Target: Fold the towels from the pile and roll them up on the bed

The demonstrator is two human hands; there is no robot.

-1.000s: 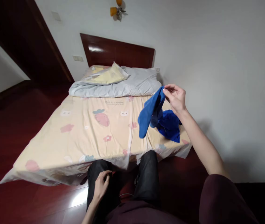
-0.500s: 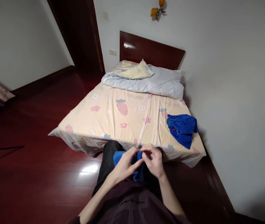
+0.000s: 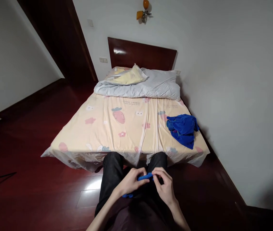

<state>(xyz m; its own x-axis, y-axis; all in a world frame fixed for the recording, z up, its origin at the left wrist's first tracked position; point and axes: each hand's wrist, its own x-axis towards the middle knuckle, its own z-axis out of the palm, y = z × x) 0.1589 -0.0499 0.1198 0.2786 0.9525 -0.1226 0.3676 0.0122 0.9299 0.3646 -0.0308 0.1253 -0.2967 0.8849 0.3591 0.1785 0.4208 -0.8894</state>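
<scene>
Over my lap, in the head view, both hands pinch a piece of blue cloth [image 3: 145, 176]. My left hand [image 3: 132, 182] is closed on it, thumb and fingers on either side. At the cloth's right end, my right hand [image 3: 164, 184] grips it between thumb and fingertips. A bit of blue shows below my left wrist, while most of the cloth is hidden by my hands. Farther off, a crumpled heap of darker blue fabric [image 3: 184, 130] lies on the right front part of the bed.
The bed [image 3: 98, 128] has a cream patterned sheet, and its front edge meets my knees. A folded grey-white quilt [image 3: 160, 85] with a pale yellow cloth [image 3: 130, 77] lies by the dark headboard [image 3: 146, 54]. A white wall [image 3: 242, 106] stands right; a thin black rod [image 3: 0, 177] shows left.
Both hands have lowered towards my lap with the blue cloth, and less of it shows. My view has shifted, so my knees appear more fully. The heap on the bed is unchanged.
</scene>
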